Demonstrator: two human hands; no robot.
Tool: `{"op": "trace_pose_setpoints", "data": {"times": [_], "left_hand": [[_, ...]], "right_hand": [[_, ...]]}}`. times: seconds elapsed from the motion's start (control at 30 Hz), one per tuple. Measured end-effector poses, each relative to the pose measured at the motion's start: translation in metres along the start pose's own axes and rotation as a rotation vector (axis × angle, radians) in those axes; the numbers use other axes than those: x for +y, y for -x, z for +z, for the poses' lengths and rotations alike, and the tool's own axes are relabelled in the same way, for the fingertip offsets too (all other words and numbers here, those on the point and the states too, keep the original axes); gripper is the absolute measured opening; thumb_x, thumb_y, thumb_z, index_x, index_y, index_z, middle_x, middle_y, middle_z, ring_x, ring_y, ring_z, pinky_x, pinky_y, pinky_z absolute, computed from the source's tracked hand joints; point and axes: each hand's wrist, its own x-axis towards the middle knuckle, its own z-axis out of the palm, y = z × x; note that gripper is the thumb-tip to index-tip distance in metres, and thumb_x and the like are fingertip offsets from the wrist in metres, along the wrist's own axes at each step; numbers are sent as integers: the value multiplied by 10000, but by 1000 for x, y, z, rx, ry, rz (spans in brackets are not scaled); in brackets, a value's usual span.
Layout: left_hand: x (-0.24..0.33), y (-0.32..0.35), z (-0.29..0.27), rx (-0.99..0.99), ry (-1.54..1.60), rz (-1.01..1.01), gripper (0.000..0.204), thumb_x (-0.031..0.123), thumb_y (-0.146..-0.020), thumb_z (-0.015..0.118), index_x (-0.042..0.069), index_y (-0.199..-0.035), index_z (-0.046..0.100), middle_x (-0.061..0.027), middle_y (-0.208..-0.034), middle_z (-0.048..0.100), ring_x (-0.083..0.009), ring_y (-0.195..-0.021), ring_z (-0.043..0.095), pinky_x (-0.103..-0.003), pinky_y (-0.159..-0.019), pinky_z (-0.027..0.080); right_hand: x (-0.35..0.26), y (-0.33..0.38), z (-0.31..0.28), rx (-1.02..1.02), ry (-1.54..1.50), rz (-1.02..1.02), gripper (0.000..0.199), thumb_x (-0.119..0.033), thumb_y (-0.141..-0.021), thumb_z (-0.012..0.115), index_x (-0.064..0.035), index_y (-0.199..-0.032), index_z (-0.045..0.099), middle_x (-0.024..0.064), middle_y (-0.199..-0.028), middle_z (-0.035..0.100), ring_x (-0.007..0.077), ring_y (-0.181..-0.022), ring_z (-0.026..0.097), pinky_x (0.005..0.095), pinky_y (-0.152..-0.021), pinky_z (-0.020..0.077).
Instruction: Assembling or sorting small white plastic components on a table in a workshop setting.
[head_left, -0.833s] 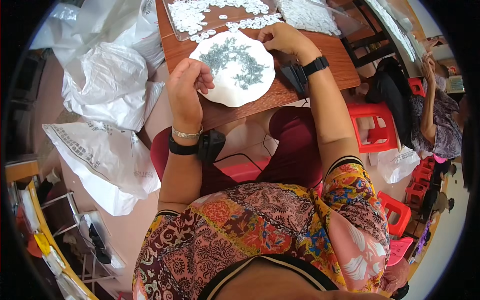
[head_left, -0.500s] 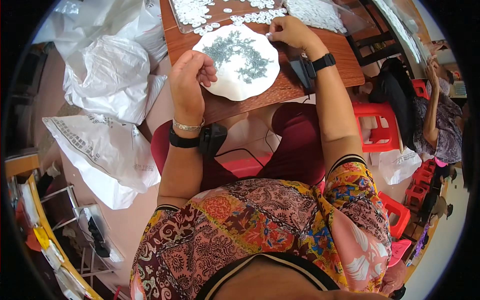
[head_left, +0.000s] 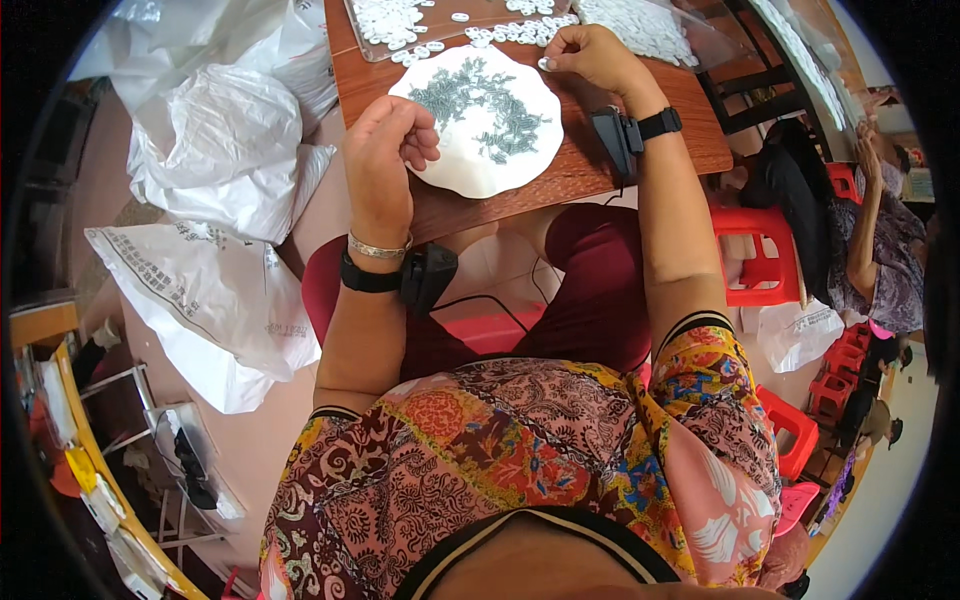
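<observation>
A white scalloped plate (head_left: 470, 180) lies on the table, with many small grey metal pieces (head_left: 515, 130), like tiny springs or pins, spread over its middle. At the plate's left rim is my left hand (head_left: 392, 135), fingers curled in toward the thumb; whatever they hold, if anything, is hidden. Beyond the plate's upper right edge, my right hand (head_left: 600, 60) pinches a small white oval plastic piece (head_left: 545, 63) between thumb and fingertips. Just past the plate lie several loose white oval pieces (head_left: 515, 33) like it.
A clear tray (head_left: 372, 50) and a heap of white pieces (head_left: 635, 35) lie at the far side of the wooden table (head_left: 690, 140). White sacks (head_left: 215, 150) stand on the floor at left. At right are a red stool (head_left: 755, 255) and another person (head_left: 870, 215).
My right hand has shifted slightly right, away from the plate, with the white oval piece still pinched. The left hand stays at the plate's rim, almost unmoved.
</observation>
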Motion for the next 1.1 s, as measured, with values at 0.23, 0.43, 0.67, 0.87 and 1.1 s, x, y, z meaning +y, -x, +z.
{"op": "trace_pose_setpoints", "data": {"times": [0.23,0.43,0.67,0.87,1.1], "left_hand": [[1,-3,-10,21,2,52,241,188,-873,480,14,-748,590,-33,-652,576,-83,-544,518,-191,-505,376],[5,-10,-22,58,63,49,230,181,-872,477,13,-762,590,-39,-655,582,-89,-543,532,-187,-504,389],[3,-14,-32,38,160,83,237,184,-896,445,17,-792,578,-47,-675,586,-103,-565,545,-191,-521,396],[3,-13,-26,30,121,75,237,181,-896,447,13,-788,575,-49,-670,583,-104,-559,544,-197,-520,402],[2,-14,-25,23,103,71,240,174,-892,451,6,-773,575,-52,-669,584,-102,-551,546,-191,-508,398]], "right_hand": [[-19,5,7,106,400,15,92,-101,-800,664,-12,-824,664,19,-726,644,89,-685,566,255,-646,467],[-72,22,9,-184,70,-71,93,-78,-785,677,-13,-851,665,21,-763,650,95,-717,586,251,-652,471],[-107,25,49,-280,115,-267,115,-40,-764,681,-21,-876,663,46,-807,663,124,-741,621,247,-669,485],[-118,29,75,-177,315,-485,143,-55,-727,671,-58,-870,655,80,-793,635,247,-711,617,328,-639,484],[-112,21,78,-173,372,-483,132,-70,-721,655,-51,-851,640,101,-809,638,290,-731,613,358,-644,478]]}}
